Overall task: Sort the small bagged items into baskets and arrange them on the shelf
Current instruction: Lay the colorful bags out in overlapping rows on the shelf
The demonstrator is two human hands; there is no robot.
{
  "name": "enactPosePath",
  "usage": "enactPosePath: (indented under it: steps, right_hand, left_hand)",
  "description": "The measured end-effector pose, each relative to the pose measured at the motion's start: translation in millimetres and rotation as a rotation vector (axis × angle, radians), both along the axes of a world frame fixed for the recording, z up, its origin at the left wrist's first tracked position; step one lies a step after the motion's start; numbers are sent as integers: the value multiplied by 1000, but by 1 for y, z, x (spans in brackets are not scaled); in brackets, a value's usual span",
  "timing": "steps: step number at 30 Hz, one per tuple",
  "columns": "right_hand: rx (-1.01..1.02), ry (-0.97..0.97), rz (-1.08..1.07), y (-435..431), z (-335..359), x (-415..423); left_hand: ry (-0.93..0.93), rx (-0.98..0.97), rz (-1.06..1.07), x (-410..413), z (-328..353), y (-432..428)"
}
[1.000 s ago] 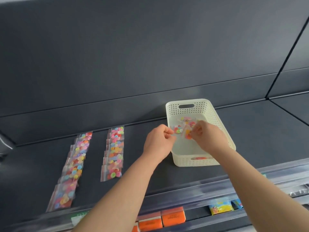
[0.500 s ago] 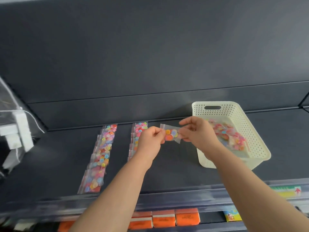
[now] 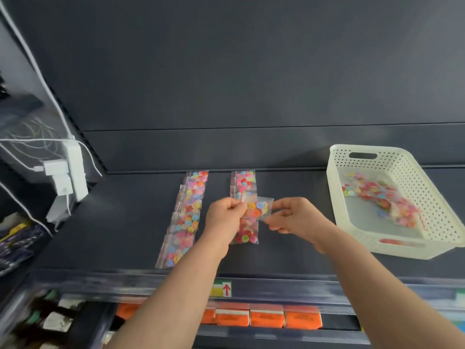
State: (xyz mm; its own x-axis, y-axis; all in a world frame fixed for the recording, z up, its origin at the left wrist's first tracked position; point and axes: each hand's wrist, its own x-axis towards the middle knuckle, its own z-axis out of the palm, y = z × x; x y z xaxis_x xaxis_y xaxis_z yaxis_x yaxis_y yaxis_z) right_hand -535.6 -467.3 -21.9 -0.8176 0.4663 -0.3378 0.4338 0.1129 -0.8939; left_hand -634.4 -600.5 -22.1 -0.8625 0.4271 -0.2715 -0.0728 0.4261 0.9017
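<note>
Left hand (image 3: pixel 225 215) and right hand (image 3: pixel 294 217) each pinched one end of a small bag (image 3: pixel 259 209), probably buttons inside, just over the right-hand row of bags (image 3: pixel 244 182).

to my left a white power strip (image 3: pixel 75 170) hangs upright, adapters (image 3: pixel 55 168) plugged in, white cables (image 3: pixel 27 141) trailing off it. down below, orange packs (image 3: pixel 266 318) sit side by side (print too blurred to read). a label (image 3: pixel 222 288) with a red arrow sits just above them.
</note>
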Motion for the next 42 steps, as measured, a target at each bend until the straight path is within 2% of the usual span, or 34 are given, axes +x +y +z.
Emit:
enactPosePath:
  steps: [5, 14, 22, 27, 30, 36, 42]
  right_hand:
    - [22, 21, -102, -13, -2, -5]
    - [302, -199, 18, -42, -23, -1]
    - [517, -256, -57, -55, -33, -3]
    - [577, -225, -113, -61, -33, 1]
    - [660, -189, -135, -55, -26, 9]
    - [992, -132, -219, -21, -3, 37]
    - [1124, -92, -343, 40, 17, 85]
  left_hand:
    - [10, -70, -90, -6, 2, -19]
    - [107, -345, -236, -13, -21, -50]
    - [301, -474, -303, -13, -34, -52]
    - [382, -542, -321, -13, -35, -50]
    - [414, -504, -302, -13, -28, -42]
    - [407, -330, -391, 11, -4, 5]
    - [425, -157, -491, 64, 20, 80]
